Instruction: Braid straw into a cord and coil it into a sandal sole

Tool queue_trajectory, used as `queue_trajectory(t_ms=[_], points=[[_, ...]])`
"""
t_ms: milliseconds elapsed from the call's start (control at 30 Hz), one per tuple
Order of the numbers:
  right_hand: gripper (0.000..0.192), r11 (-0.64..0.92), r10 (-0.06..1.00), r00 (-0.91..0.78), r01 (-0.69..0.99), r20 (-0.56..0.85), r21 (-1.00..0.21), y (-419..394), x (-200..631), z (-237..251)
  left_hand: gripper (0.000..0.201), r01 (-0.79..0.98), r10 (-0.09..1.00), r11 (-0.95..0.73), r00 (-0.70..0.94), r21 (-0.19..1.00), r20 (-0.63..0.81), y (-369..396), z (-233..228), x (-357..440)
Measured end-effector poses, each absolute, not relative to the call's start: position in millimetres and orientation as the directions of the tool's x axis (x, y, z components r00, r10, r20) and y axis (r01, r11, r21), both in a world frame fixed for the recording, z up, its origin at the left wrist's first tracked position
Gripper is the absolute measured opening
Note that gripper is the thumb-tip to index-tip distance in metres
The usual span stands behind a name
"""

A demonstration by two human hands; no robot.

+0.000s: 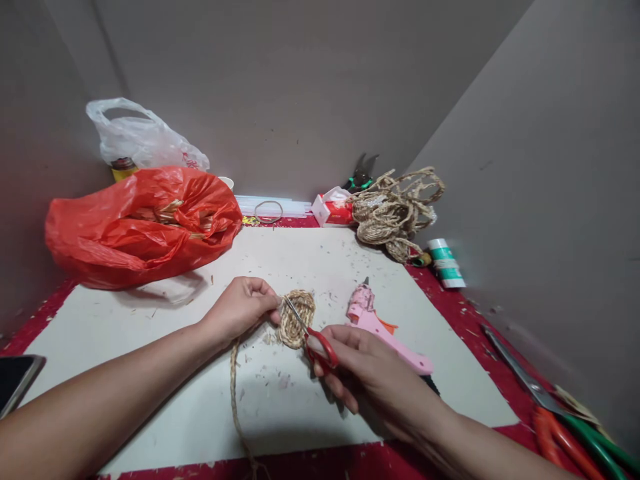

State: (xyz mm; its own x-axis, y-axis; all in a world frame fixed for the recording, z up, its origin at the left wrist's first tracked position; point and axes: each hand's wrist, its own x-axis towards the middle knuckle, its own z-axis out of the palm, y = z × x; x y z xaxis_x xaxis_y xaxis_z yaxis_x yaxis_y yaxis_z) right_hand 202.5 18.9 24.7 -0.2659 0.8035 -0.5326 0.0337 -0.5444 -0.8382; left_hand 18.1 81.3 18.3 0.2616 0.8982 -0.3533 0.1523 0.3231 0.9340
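Note:
My right hand (345, 363) grips small scissors (327, 352) by their red handles, with the blades pointing up and left across a coil of braided straw rope (299, 327). At the coil's upper left edge, my left hand (250, 303) pinches the rope near the blade tips; the exact spot is partly hidden by the fingers. A loose length of rope (233, 387) runs down from beneath my left hand toward the near table edge. Just beyond my right hand lies a pink glue gun (385, 333) with an orange trigger, nozzle pointing away.
A red plastic bag (100, 233) holding straw lies back left, before a white plastic bag (145, 140). Clear sticks (280, 208), a tissue pack (333, 208), pruning shears (363, 177) and bundled rope (390, 213) line the back. Large shears (530, 387) lie right; a phone (17, 380) left.

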Motion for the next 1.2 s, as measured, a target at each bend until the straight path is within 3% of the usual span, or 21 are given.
queue_trajectory(t_ms=[233,567,867,1200], points=[[0.039,-0.524,0.817,-0.259,0.042,-0.515,-0.851,19.7,198.2,21.6,0.008,0.005,0.854,0.412,0.347,0.911,-0.388,77.8,17.2,20.4],[0.03,-0.51,0.832,-0.253,-0.002,-0.493,-0.86,17.2,198.6,24.0,0.01,-0.071,0.779,0.56,0.386,0.826,-0.494,76.0,19.7,21.1],[0.032,-0.525,0.822,-0.256,0.002,-0.508,-0.851,17.0,200.7,28.7,0.005,-0.169,0.733,0.614,0.485,0.771,-0.477,80.3,16.5,16.5],[0.034,-0.509,0.834,-0.254,-0.011,-0.49,-0.861,16.4,202.4,21.8,0.009,-0.118,0.719,0.635,0.453,0.764,-0.527,80.4,17.0,18.1]])
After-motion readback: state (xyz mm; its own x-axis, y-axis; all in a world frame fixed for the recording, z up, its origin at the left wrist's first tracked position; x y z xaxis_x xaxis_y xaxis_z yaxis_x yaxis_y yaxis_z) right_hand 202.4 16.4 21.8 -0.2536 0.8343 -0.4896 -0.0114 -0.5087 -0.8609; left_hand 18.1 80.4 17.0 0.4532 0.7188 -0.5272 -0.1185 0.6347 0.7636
